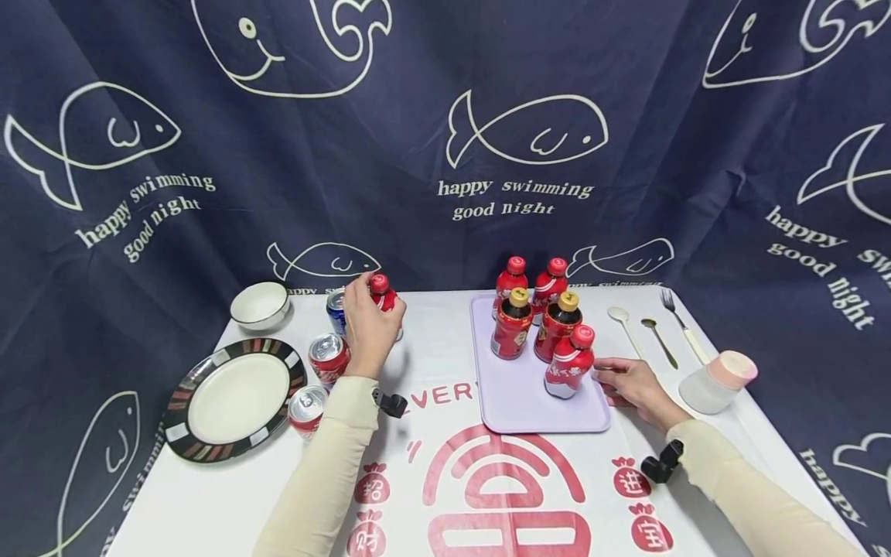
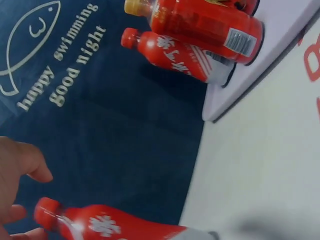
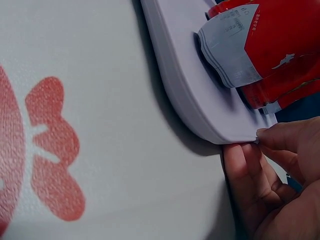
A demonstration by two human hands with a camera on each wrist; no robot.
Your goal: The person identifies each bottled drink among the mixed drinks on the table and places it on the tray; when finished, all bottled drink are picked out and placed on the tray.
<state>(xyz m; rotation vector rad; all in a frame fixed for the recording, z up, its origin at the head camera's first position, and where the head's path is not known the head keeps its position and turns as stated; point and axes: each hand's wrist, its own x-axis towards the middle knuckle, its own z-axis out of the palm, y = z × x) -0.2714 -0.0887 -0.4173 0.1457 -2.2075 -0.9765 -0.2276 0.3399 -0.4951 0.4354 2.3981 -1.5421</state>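
Near the back left of the table, my left hand (image 1: 370,329) is around the top of a red bottle (image 2: 107,222) with a white pattern. In the left wrist view its fingers are spread around the bottle's red cap, with a gap between the index finger (image 2: 36,164) and the cap. My right hand (image 3: 280,180) pinches the rim of a lilac tray (image 1: 515,406), thumb above and fingers below. On that tray stand red-capped bottles (image 1: 571,363) and two dark drink bottles (image 1: 512,333) with gold caps.
Left of my left arm, red cans (image 1: 329,356) and a blue can (image 1: 336,311) stand in a row beside a dark-rimmed plate (image 1: 237,391) and a white bowl (image 1: 261,305). On the right lie two spoons (image 1: 660,342), a fork (image 1: 685,329) and a tilted cup (image 1: 717,381).
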